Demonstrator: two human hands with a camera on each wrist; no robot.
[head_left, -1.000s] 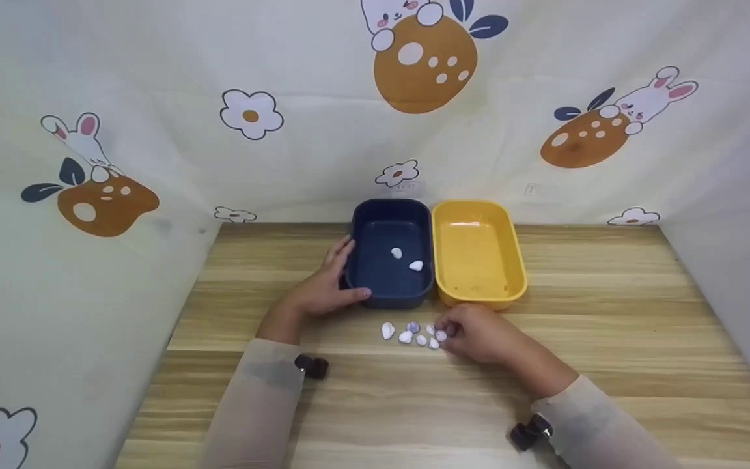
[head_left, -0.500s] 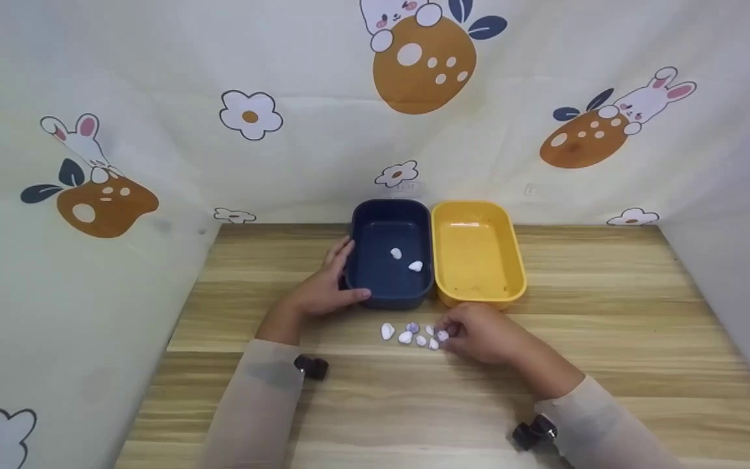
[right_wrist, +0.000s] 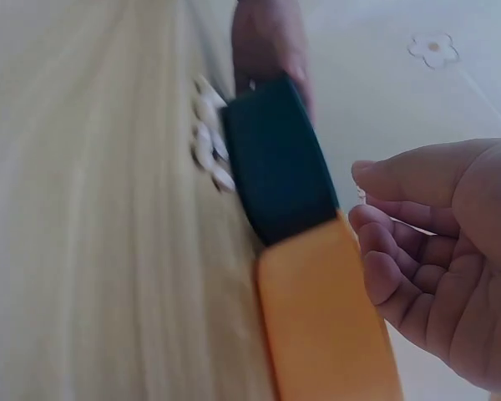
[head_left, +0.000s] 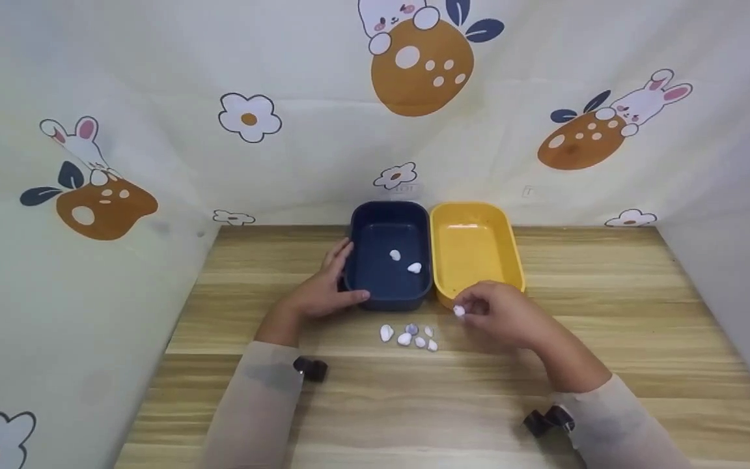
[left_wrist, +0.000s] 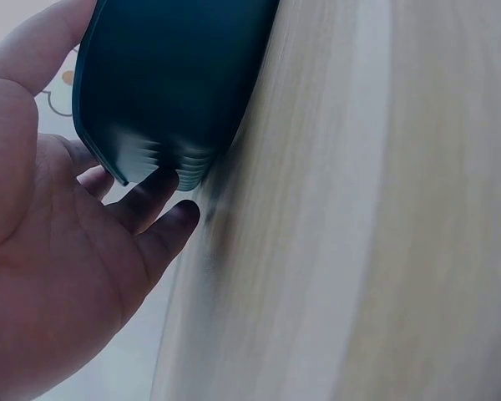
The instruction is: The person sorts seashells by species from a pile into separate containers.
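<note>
Between thumb and fingertips, my right hand (head_left: 505, 314) pinches a small white seashell (head_left: 459, 311) at the near edge of the yellow bin (head_left: 476, 247). In the right wrist view most of that shell is hidden by the fingers. My left hand (head_left: 319, 293) rests against the left side of the dark blue bin (head_left: 388, 303), its thumb along the near rim and its fingers spread, fairly straight. Two white shells (head_left: 415, 268) lie inside the blue bin. In front of the bins, several shells (head_left: 404, 339) sit in a loose cluster, one of them purplish.
Both bins stand side by side at the back of the wooden table (head_left: 375, 404), close to a patterned cloth wall (head_left: 310, 156). A black wrist camera (head_left: 310, 369) sits on the left sleeve, and another black camera (head_left: 547, 421) on the right one.
My right hand has lifted a shell from the cluster and moved up and right with it, to the yellow bin's near edge. The left hand stays on the blue bin.
</note>
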